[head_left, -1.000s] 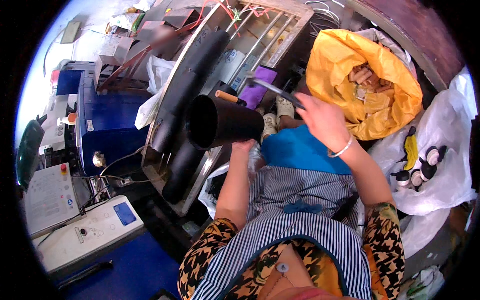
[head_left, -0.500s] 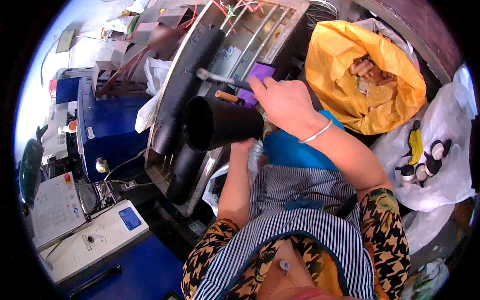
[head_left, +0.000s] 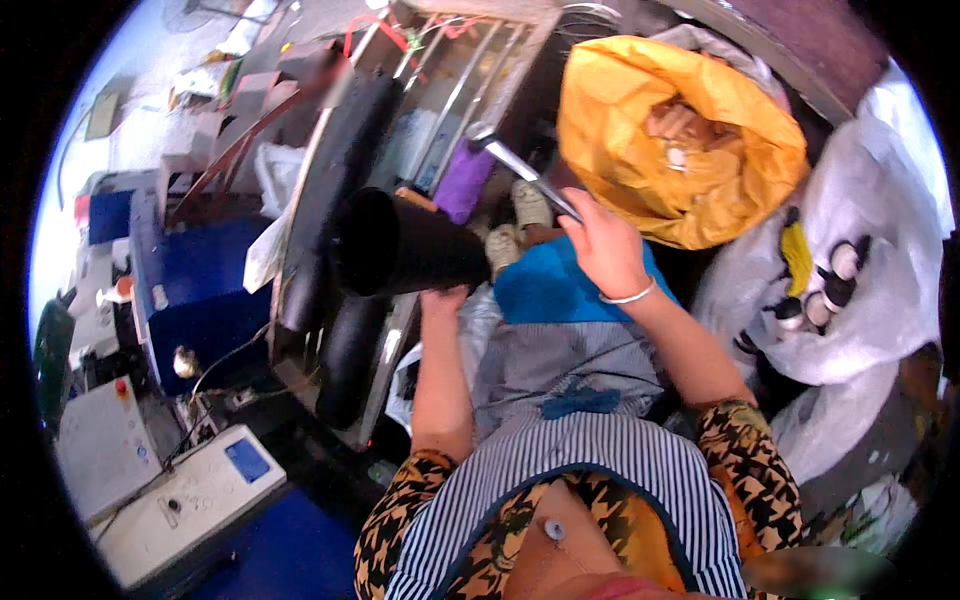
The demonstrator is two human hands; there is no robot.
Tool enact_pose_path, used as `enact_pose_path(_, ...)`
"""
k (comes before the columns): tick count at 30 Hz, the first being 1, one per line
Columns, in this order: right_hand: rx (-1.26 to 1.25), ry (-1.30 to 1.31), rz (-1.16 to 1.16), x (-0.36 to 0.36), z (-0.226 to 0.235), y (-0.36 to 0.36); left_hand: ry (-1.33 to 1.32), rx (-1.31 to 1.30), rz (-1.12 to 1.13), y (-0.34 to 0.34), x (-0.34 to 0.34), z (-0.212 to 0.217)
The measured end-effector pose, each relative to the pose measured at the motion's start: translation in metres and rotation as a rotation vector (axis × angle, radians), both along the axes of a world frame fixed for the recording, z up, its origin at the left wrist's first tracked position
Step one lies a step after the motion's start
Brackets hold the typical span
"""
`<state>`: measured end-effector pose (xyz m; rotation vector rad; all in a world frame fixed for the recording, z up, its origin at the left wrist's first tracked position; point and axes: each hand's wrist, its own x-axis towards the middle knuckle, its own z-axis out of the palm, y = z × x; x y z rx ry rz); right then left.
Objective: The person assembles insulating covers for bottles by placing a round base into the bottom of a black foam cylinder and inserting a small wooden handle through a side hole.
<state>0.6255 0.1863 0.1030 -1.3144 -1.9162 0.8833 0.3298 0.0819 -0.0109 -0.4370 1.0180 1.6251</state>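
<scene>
One person, two hands, one hammer: the right hand [head_left: 608,245] has its fingers closed around the dark grip of the hammer [head_left: 525,172], whose metal head is raised apart from one wide black tube [head_left: 430,248]. The left hand [head_left: 443,299] touches the tube's underside above the person's lap; its fingers are mostly hidden, and whether they grip or simply support cannot be told.

Two more black tubes, one long [head_left: 362,150] and one partly covered [head_left: 350,365], lie in a wooden frame [head_left: 528,62]. One orange-brown stick [head_left: 415,198] shows behind the held tube, its near end hidden, beside one purple cloth [head_left: 463,183]. Two pale shoes [head_left: 533,204] peek out past the blue cloth [head_left: 550,285] on the lap.

At right stands one yellow sack [head_left: 598,110] of short brown pieces [head_left: 680,122], too heaped and blurred to count. Next to it, a white plastic bag [head_left: 865,170] bears one yellow item [head_left: 797,258] and at least four black-and-white parts [head_left: 845,262].

Lower left, a pale panel [head_left: 180,510] carries one blue label [head_left: 247,461], its print unreadable; the blue cabinet [head_left: 285,550] below is cut off.
</scene>
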Motion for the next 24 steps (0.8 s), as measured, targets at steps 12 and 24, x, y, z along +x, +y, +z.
enact_pose_path(12, -0.098, -0.358, -0.392, 0.184, -0.167, 0.019, 1.001, -0.071, -0.152, -0.058, 0.098, 0.131)
enact_pose_path(24, -0.13, 0.543, 0.324, 0.11, -0.011, -0.078, 1.539, 0.012, -0.716, -0.111, 0.112, 0.19)
